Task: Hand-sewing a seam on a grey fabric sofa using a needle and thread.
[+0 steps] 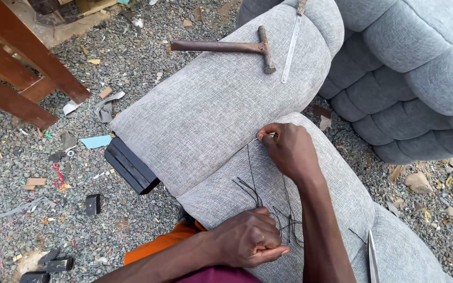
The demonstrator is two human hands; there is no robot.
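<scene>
Outdoors, daylight. Gravel ground [132, 57] w/ fabric scraps & wood bits everywhere. Reddish wooden frame [22, 68] top left, grey tufted sofa [420, 68] on the right.

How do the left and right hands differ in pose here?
The left hand is a closed fist near the body, gripping black thread; the right hand reaches farther out, pinching a needle at the seam between the grey cushions. The left knuckles face up; the right fingers curl down. Both rest on grey fabric.

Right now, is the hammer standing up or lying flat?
Lying flat: the hammer rests on its side on the grey cushion, beside a metal ruler.
</scene>
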